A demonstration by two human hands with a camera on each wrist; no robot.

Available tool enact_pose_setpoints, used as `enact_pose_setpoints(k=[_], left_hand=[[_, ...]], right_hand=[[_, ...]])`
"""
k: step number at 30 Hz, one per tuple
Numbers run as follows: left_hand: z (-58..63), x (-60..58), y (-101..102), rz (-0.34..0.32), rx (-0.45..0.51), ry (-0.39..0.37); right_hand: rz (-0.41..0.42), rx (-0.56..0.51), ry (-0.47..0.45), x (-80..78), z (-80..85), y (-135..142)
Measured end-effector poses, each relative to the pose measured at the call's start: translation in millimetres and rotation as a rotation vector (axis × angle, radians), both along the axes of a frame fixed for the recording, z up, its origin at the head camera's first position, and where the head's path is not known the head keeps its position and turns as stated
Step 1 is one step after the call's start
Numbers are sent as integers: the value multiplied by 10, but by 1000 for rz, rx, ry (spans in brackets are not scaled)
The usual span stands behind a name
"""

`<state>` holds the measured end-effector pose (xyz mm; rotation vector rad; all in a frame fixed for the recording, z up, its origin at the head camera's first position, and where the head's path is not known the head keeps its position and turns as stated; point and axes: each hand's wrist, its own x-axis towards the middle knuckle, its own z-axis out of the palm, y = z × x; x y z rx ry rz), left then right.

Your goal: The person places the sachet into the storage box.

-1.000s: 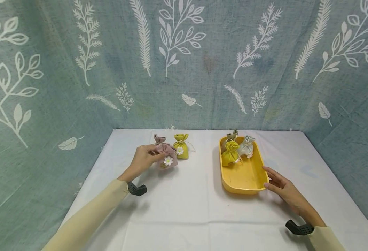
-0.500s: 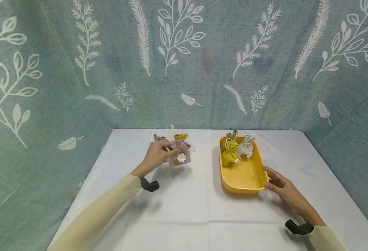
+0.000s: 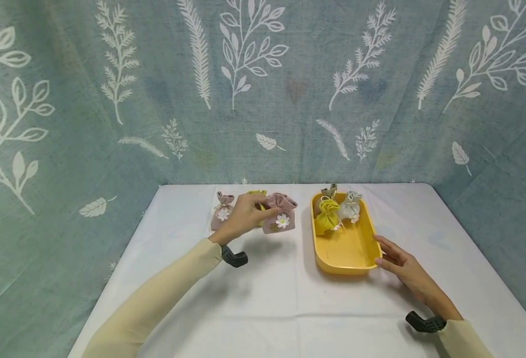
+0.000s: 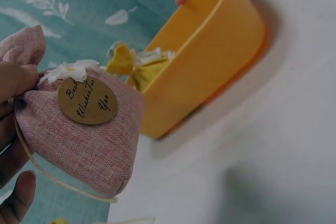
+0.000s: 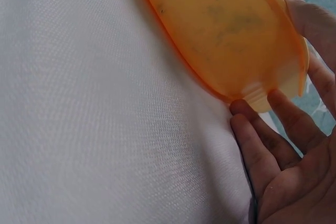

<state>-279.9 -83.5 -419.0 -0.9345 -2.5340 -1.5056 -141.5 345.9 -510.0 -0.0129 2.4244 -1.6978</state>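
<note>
Your left hand [image 3: 244,215] is clamped on the gathered neck of a pink pouch [image 3: 280,215], which is raised off the white cloth [image 3: 298,291] just left of the yellow tray [image 3: 350,248]. The left-wrist view shows a white flower [image 4: 71,71] on this pouch, a loose cord [image 4: 63,183], and a round brown tag [image 4: 88,102] reading "Best Wishes For You". Taking the pink pouch as the clock's centre, a mauve pouch [image 3: 222,215] stands at nine o'clock, and a mustard pouch [image 3: 257,192], mostly hidden behind your fingers, is at ten. The tray sits between three and four o'clock. Your right hand [image 3: 408,276], at four, grips the rim of the tray, thumb and fingers to either side. On the tray's own clock, a bright yellow pouch [image 3: 327,219] is at ten, an olive-brown pouch [image 3: 329,191] at eleven, and a pale grey pouch [image 3: 350,205] at twelve. A blue-green curtain [image 3: 263,164], patterned with white leaves, hangs beyond.
</note>
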Motion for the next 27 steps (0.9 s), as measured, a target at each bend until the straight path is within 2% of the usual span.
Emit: enact_pose_setpoints(k=[8, 16, 27], left_hand=[[64, 22, 337, -53, -20, 45], [101, 42, 684, -98, 8, 109], [75, 54, 1135, -160, 44, 78]], right_hand=[[12, -1, 17, -5, -5, 10], [19, -21, 23, 5, -24, 18], [9, -16, 5, -1, -8, 10]])
